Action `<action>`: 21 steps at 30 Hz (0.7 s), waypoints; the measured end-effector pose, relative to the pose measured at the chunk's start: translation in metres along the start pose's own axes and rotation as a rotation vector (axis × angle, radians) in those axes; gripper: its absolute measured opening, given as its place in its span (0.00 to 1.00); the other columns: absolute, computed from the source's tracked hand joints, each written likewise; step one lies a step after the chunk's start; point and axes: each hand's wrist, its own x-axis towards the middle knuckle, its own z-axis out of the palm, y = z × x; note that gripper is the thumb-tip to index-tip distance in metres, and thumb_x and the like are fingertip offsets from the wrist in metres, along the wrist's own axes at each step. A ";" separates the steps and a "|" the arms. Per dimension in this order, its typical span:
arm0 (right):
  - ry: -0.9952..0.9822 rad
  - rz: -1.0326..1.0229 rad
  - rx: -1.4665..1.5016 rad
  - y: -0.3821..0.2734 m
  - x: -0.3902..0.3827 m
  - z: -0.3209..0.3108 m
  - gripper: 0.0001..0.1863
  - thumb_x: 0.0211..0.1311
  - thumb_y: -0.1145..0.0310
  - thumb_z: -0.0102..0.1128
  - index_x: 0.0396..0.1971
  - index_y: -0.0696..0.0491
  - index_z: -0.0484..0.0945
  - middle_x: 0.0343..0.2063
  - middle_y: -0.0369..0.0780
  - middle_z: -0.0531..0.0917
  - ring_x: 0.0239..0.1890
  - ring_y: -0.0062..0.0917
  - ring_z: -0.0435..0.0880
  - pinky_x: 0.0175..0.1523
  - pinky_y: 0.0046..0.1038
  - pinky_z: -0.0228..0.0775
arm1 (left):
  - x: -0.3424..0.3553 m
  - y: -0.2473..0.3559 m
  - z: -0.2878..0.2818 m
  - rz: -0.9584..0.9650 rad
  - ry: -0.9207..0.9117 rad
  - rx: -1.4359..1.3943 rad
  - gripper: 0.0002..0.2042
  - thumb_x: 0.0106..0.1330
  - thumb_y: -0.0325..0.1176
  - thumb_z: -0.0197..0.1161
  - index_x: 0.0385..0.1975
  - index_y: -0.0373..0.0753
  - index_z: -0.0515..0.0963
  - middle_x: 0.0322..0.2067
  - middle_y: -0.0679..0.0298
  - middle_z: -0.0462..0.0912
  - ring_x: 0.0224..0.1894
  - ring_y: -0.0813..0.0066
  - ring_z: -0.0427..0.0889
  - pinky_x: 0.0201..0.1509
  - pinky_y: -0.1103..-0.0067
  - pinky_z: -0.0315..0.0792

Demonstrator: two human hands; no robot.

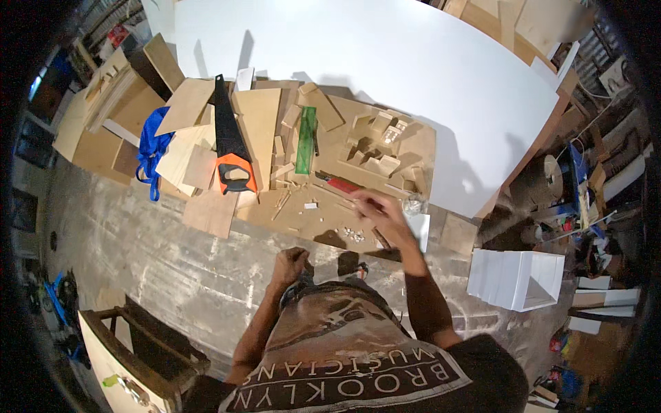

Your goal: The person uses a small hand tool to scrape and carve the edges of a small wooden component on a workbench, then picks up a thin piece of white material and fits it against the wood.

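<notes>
Near my waist, beyond the bench's front edge, my left hand (292,267) is closed with its fingers curled in. Whatever it may hold is hidden. My right hand (379,213) hovers above the brown work board (275,219), fingers loosely bent and apart, slightly blurred. Its fingertips are close to the end of a red-handled tool (341,184) with a dark tip; I cannot tell whether they touch it. Below that hand are small pale scraps (354,235) and a thin brown stick (381,239). A green rectangular strip (306,141) lies farther off.
A handsaw (234,173) with an orange and black handle rests on wood panels at left, beside a blue bag (153,148). Small wooden block pieces (382,164) stand at the board's right. Behind spreads a large white sheet (385,55). A white open box (506,279) sits right.
</notes>
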 end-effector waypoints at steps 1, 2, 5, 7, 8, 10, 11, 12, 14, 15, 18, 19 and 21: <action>-0.005 0.032 0.068 -0.055 -0.025 -0.008 0.07 0.67 0.74 0.59 0.41 0.61 0.80 0.31 0.39 0.82 0.31 0.20 0.80 0.36 0.25 0.74 | 0.010 -0.004 -0.001 0.007 -0.021 -0.008 0.11 0.69 0.31 0.60 0.32 0.27 0.82 0.22 0.55 0.85 0.25 0.74 0.83 0.31 0.74 0.75; -0.019 0.001 0.087 -0.085 -0.054 -0.021 0.08 0.66 0.72 0.60 0.39 0.61 0.80 0.31 0.39 0.81 0.30 0.21 0.79 0.34 0.24 0.72 | 0.022 -0.007 0.002 0.035 -0.106 0.046 0.11 0.68 0.32 0.61 0.32 0.27 0.82 0.23 0.54 0.85 0.25 0.71 0.84 0.31 0.73 0.75; -0.162 -0.452 0.401 -0.150 -0.116 -0.010 0.08 0.67 0.68 0.61 0.33 0.58 0.79 0.29 0.41 0.81 0.26 0.27 0.79 0.31 0.30 0.72 | 0.056 -0.025 0.018 0.076 -0.254 0.162 0.12 0.64 0.36 0.63 0.33 0.30 0.82 0.24 0.48 0.84 0.26 0.59 0.85 0.32 0.67 0.75; -0.369 -0.736 0.568 -0.176 -0.136 0.010 0.11 0.68 0.64 0.59 0.33 0.57 0.80 0.29 0.46 0.82 0.26 0.33 0.81 0.31 0.36 0.74 | 0.075 -0.025 0.017 0.064 -0.474 0.283 0.13 0.63 0.40 0.64 0.33 0.33 0.82 0.25 0.45 0.83 0.27 0.51 0.84 0.33 0.63 0.76; -0.439 -0.810 0.550 -0.200 -0.139 0.024 0.12 0.69 0.63 0.57 0.33 0.57 0.80 0.29 0.48 0.83 0.26 0.35 0.82 0.31 0.40 0.75 | 0.088 -0.044 0.032 0.247 -0.466 0.356 0.14 0.63 0.41 0.65 0.34 0.34 0.83 0.26 0.45 0.83 0.29 0.49 0.85 0.35 0.61 0.77; -0.534 -0.879 0.443 -0.230 -0.129 0.055 0.06 0.69 0.69 0.59 0.34 0.54 0.81 0.29 0.50 0.84 0.23 0.32 0.83 0.28 0.37 0.77 | 0.109 -0.060 0.043 0.260 -0.481 0.371 0.15 0.62 0.42 0.66 0.35 0.34 0.83 0.27 0.46 0.83 0.31 0.48 0.85 0.36 0.60 0.77; -0.522 -0.871 0.436 -0.225 -0.130 0.071 0.06 0.69 0.69 0.59 0.34 0.54 0.81 0.29 0.50 0.84 0.23 0.32 0.83 0.28 0.37 0.77 | 0.117 -0.062 0.044 0.261 -0.452 0.394 0.16 0.61 0.44 0.66 0.35 0.35 0.84 0.28 0.47 0.84 0.32 0.47 0.85 0.37 0.59 0.77; -0.421 -0.900 0.407 -0.221 -0.136 0.090 0.11 0.67 0.70 0.62 0.47 0.44 0.75 0.30 0.46 0.81 0.20 0.28 0.76 0.24 0.33 0.67 | 0.122 -0.051 0.045 0.271 -0.479 0.388 0.16 0.61 0.44 0.66 0.35 0.35 0.84 0.28 0.47 0.84 0.32 0.47 0.85 0.37 0.59 0.77; -0.456 -0.861 0.276 -0.246 -0.129 0.086 0.19 0.66 0.72 0.63 0.53 0.38 0.74 0.28 0.44 0.78 0.18 0.25 0.72 0.22 0.29 0.61 | 0.126 -0.019 0.058 0.318 -0.417 0.607 0.16 0.61 0.44 0.66 0.36 0.37 0.84 0.30 0.47 0.85 0.35 0.48 0.85 0.38 0.59 0.77; -0.519 -0.869 0.260 -0.248 -0.119 0.085 0.23 0.65 0.74 0.64 0.56 0.36 0.73 0.28 0.42 0.76 0.18 0.23 0.70 0.22 0.27 0.57 | 0.127 -0.021 0.042 0.297 -0.352 0.704 0.16 0.60 0.45 0.66 0.36 0.37 0.84 0.31 0.48 0.85 0.35 0.48 0.85 0.39 0.59 0.77; -0.432 -0.926 0.220 -0.229 -0.127 0.107 0.21 0.65 0.75 0.62 0.54 0.35 0.74 0.27 0.42 0.75 0.17 0.22 0.69 0.21 0.26 0.58 | 0.123 -0.002 0.008 0.013 -0.327 0.490 0.13 0.61 0.42 0.66 0.36 0.39 0.86 0.32 0.50 0.86 0.37 0.49 0.85 0.42 0.61 0.78; -0.221 -0.938 0.241 -0.221 -0.138 0.122 0.21 0.65 0.75 0.62 0.54 0.35 0.74 0.27 0.42 0.75 0.17 0.22 0.69 0.21 0.25 0.59 | 0.123 -0.008 0.008 0.013 -0.335 0.488 0.13 0.61 0.42 0.66 0.36 0.39 0.86 0.32 0.50 0.86 0.37 0.49 0.85 0.42 0.61 0.78; -0.037 -0.947 0.291 -0.208 -0.142 0.119 0.21 0.65 0.75 0.62 0.53 0.35 0.74 0.28 0.42 0.76 0.17 0.22 0.69 0.21 0.25 0.60 | 0.119 -0.031 -0.014 0.007 -0.154 0.454 0.12 0.61 0.41 0.65 0.36 0.40 0.86 0.31 0.50 0.86 0.37 0.49 0.85 0.41 0.62 0.78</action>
